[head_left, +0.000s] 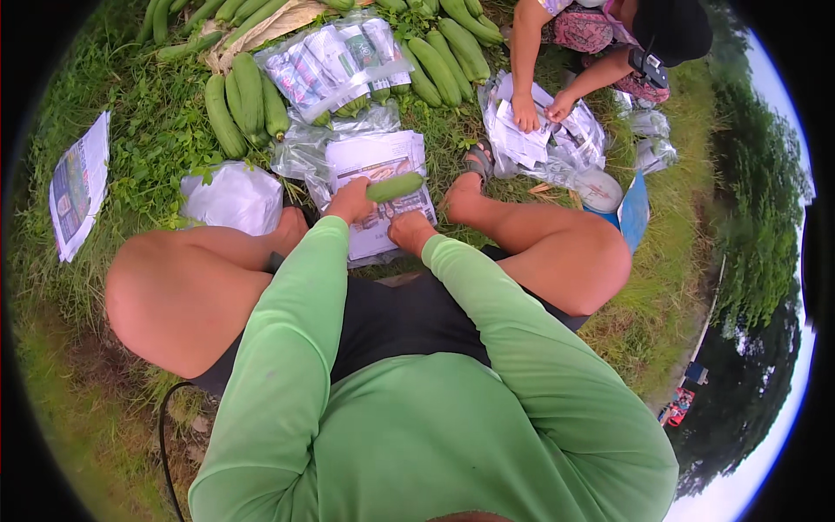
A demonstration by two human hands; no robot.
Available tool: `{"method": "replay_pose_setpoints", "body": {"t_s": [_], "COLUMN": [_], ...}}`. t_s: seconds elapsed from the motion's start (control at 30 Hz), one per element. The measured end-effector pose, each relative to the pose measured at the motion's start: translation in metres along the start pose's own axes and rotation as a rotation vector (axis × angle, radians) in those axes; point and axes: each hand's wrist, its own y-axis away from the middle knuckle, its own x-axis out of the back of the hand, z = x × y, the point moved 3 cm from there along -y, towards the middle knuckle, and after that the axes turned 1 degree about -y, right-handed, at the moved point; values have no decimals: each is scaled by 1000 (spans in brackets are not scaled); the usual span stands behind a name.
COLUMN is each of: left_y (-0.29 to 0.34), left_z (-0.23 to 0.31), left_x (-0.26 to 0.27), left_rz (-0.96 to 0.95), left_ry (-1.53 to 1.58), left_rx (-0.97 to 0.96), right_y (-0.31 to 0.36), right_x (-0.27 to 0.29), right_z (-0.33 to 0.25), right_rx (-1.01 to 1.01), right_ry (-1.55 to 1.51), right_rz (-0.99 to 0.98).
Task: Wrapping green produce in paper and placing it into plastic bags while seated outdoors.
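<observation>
My left hand (350, 202) is closed round the near end of a green luffa gourd (396, 186), which points to the right above a stack of newspaper sheets (370, 157). The stack lies on clear plastic on the grass between my feet. Close by on the right, my right hand (410, 230) rests on the printed sheets with its fingers curled, seemingly pinching the paper; its fingertips are partly hidden. Just beyond the stack, a clear plastic bag (335, 65) holds several paper-wrapped rolls.
Several luffa gourds (246, 96) lie on the grass at the far side. A white plastic bag (230, 198) sits by my left foot, with a folded newspaper (80, 187) farther left. At the far right, another person's hands (526, 113) handle paper over plastic, near a round scale (598, 189).
</observation>
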Motion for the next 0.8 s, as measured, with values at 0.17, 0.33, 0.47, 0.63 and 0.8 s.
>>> {"method": "replay_pose_setpoints", "body": {"t_s": [0.17, 0.33, 0.47, 0.63, 0.8], "left_y": [-9, -23, -30, -34, -35], "left_z": [-21, -21, -21, -27, -30], "left_x": [17, 13, 15, 15, 17], "left_rz": [71, 38, 30, 25, 14], "left_ry": [25, 24, 61, 115, 161], "left_rx": [-82, -40, -96, -156, -224], "right_y": [-1, 0, -6, -9, 0], "right_x": [13, 15, 20, 37, 39], "right_z": [-10, -2, 19, 34, 40], "right_rx": [57, 54, -26, -59, -15], "right_ry": [13, 67, -67, -163, -269], "right_rz": [-35, -14, 56, 182, 244]}}
